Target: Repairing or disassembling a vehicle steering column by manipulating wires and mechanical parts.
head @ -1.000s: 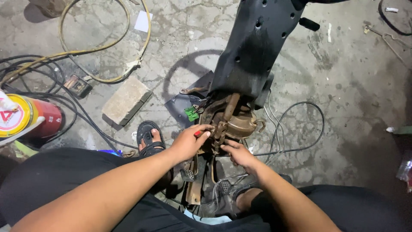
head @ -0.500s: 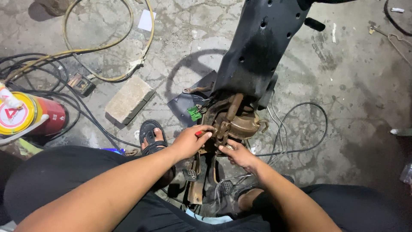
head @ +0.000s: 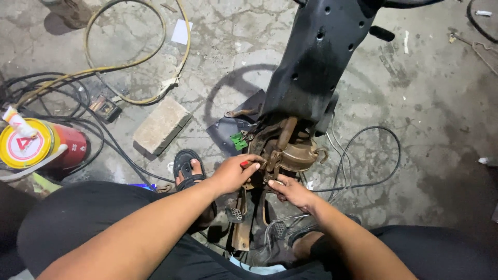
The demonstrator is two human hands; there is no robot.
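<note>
**Fingers on a rusty pedal assembly: slip and pinch risks**

Fingers of the left hand [head: 232, 175] are curled closed around a small red-handled tool [head: 246, 164], most likely a screwdriver; its tip is hidden against the metal, so I cannot tell what it engages. Fingers of the right hand [head: 291, 191] are bent and pressed against the lower edge of the rusty pedal assembly [head: 288, 150]; whether they pinch a small part or only steady the bracket cannot be told.

Position: the assembly sits at the lower end of a black steel frame [head: 316, 57] that leans across the cracked concrete floor [head: 430, 93], between the person's knees. Two pedal arms with ribbed pads [head: 234, 213] hang toward the camera.

Risks, as judged:
- Tool tip and right fingertips are very close. A slip off rusted metal would likely drive the tip into the right hand.
- Sharp, corroded bracket edges; bare skin could be cut.
- The frame looks propped, not clamped. Side force could let it shift or fall toward the legs.
- A sandalled foot [head: 190, 168] rests just beside the assembly, exposed to dropped parts.
- Grey cables [head: 373, 181] loop near the right forearm; possible snag.
- A red can with yellow lid [head: 36, 148] stands well apart, left.
</note>
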